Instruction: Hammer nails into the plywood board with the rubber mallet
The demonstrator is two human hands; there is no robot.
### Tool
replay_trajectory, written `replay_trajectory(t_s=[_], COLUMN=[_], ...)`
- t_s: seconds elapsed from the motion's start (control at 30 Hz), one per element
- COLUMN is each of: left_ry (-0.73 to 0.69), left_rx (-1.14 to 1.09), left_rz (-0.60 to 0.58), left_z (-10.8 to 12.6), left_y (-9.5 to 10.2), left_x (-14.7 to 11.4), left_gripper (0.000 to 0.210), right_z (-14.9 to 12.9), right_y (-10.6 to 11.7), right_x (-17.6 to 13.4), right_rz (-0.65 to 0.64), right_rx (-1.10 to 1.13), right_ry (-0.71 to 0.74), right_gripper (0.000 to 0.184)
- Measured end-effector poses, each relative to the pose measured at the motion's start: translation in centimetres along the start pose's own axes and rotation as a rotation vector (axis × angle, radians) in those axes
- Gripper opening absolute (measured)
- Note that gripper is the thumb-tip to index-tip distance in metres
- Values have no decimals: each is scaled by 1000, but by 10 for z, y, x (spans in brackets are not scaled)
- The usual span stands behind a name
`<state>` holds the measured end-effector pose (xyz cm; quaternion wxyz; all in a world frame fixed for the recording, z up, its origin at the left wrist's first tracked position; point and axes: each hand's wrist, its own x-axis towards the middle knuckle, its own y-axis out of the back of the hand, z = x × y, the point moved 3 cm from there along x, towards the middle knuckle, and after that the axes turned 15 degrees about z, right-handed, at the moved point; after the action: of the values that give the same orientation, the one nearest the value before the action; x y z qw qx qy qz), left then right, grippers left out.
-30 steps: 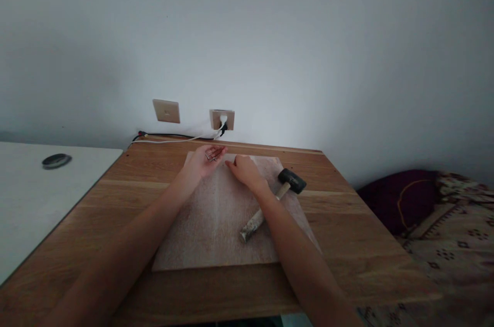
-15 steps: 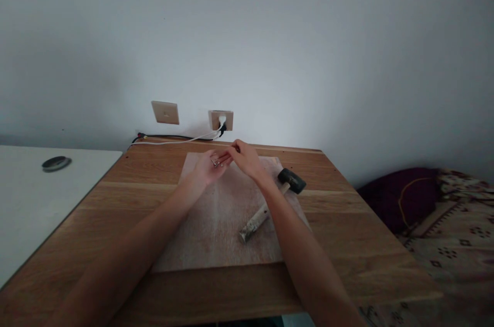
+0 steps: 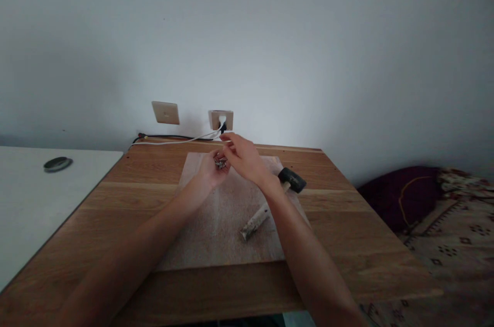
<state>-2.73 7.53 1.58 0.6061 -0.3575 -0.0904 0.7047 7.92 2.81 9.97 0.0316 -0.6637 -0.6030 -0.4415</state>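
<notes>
My left hand (image 3: pixel 212 168) is cupped, palm up, over the far part of a pale board. In its palm lies a small pile of thin, shiny metal nails (image 3: pixel 220 163). My right hand (image 3: pixel 244 157) hovers just beside and above that palm, fingers stretched and apart, with nothing visible in them. To the right, a mallet with a black head (image 3: pixel 292 180) and a worn pale handle (image 3: pixel 254 222) rests across the board (image 3: pixel 216 244). My right forearm hides part of the handle.
The board lies on a wooden table (image 3: pixel 116 203) against the wall. A wall socket (image 3: pixel 216 120) with plugs and cables (image 3: pixel 173 140) is behind my hands. At left, a white surface (image 3: pixel 23 203) bears a dark round object (image 3: pixel 57 164). Patterned fabric (image 3: pixel 455 244) is at right.
My left fingers have curled up into a cup, gathering the nails in the palm. My right hand has turned and its fingers have spread from a pinch near the left fingertips.
</notes>
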Motion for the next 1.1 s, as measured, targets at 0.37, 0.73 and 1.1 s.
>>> replay_trajectory(t_s=[0.37,0.73,1.1], left_ry=[369,335,252], left_rx=[-303,-155,-289], left_rz=[-41,-10,-20], left_z=[-5,-5,18], left_y=[-10,-6,-3], left_x=[-30,-23,-19], left_gripper=[31,26,29], right_z=[9,7,9], right_y=[46,44,42], right_x=[10,9,9], right_rz=[411,366,340], right_rx=[182,206,205], right_ry=[-75,-107,-119], right_gripper=[18,15,16])
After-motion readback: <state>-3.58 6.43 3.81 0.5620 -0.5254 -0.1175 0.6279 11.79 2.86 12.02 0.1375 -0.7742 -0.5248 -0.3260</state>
